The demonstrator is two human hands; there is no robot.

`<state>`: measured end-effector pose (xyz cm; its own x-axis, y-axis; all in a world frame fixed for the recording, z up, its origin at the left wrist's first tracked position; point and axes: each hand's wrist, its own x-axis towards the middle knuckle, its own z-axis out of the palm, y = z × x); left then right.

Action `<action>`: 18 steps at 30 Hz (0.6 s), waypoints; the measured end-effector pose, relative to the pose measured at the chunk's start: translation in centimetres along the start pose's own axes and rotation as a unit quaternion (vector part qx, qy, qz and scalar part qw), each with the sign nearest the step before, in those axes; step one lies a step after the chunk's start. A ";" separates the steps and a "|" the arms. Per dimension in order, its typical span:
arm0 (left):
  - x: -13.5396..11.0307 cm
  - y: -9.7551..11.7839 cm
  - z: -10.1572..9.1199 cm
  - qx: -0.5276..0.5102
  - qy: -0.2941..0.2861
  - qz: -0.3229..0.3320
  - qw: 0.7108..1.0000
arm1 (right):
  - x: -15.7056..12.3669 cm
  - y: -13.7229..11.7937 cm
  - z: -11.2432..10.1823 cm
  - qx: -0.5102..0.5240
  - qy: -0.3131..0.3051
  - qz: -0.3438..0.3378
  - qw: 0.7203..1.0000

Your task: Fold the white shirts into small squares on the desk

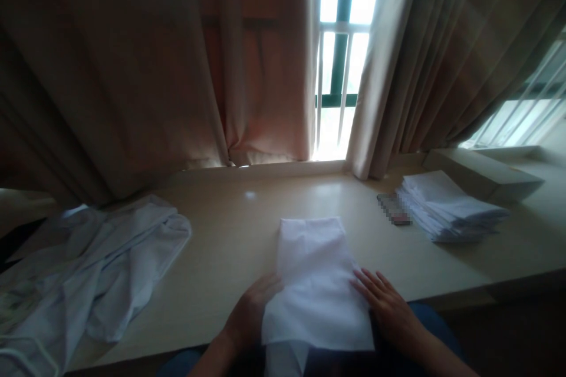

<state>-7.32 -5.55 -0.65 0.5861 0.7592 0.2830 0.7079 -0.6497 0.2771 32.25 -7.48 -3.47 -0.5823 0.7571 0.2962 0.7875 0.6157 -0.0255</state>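
Observation:
A white cloth (pixel 316 283), folded into a long panel, lies flat on the pale table in front of me. Its near end hangs past the table's front edge, with a loose flap below. At the cloth's left edge rests my left hand (pixel 256 300), fingers stretched out and touching the fabric. Against the right edge lies my right hand (pixel 387 297), its fingers spread and the tips on the cloth. Neither hand grips anything that I can see.
A loose heap of white cloth (pixel 128 265) covers the table's left side. On the right stands a stack of folded white cloths (pixel 451 206), beside a small blurred-out item (pixel 395 210) and a pale box (pixel 486 174). Curtains (pixel 269 70) hang behind the table (pixel 221 230).

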 end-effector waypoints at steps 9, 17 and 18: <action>-0.1 0.3 -0.8 -0.027 0.039 0.001 0.999 | 2.1 0.5 -1.6 0.040 -0.026 0.006 0.999; -0.1 1.4 -1.5 -0.075 0.057 -0.025 0.995 | 3.7 -0.2 -0.7 0.083 -0.041 -0.115 0.989; -0.2 1.6 -1.3 -0.085 0.067 -0.041 0.993 | 3.5 -0.3 -0.5 0.091 -0.039 -0.116 0.988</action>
<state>-6.81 -6.80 0.95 0.4639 0.8049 0.3701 0.6666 -0.5923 0.4526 30.04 -5.12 -1.92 -0.7620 0.6016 0.2398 0.5863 0.7981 -0.1389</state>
